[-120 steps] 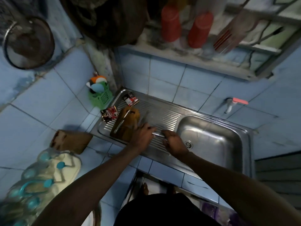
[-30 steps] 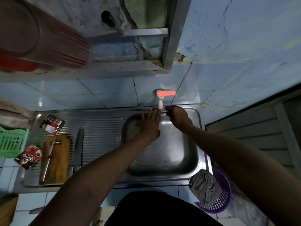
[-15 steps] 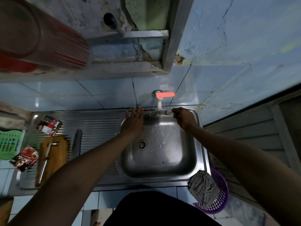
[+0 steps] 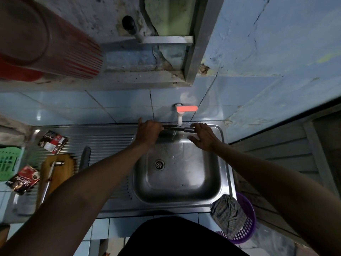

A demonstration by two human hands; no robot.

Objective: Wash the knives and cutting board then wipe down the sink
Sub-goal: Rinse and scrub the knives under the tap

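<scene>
A small knife (image 4: pixel 175 128) lies level under the white tap (image 4: pixel 179 120), where a thin stream of water falls into the steel sink (image 4: pixel 184 193). My right hand (image 4: pixel 203 136) pinches its dark handle. My left hand (image 4: pixel 149 133) curls over the blade's other end at the basin's back left rim. On the drainboard lies a wooden cutting board (image 4: pixel 63 175) with a second knife (image 4: pixel 48 182) on top. A third, broad-bladed knife (image 4: pixel 84 158) rests beside the board, partly hidden by my left forearm.
Two printed sachets (image 4: pixel 53 142) (image 4: pixel 24 179) lie on the drainboard by a green basket (image 4: pixel 7 163). A purple basket (image 4: pixel 248 224) holding a checked cloth (image 4: pixel 227 215) stands at the sink's front right corner. Red cups (image 4: pixel 46 39) sit on the ledge above.
Four seconds ago both hands were over the drainboard; now they hold the knife under the tap. In the last second my left hand slid left along the blade and curled round it.
</scene>
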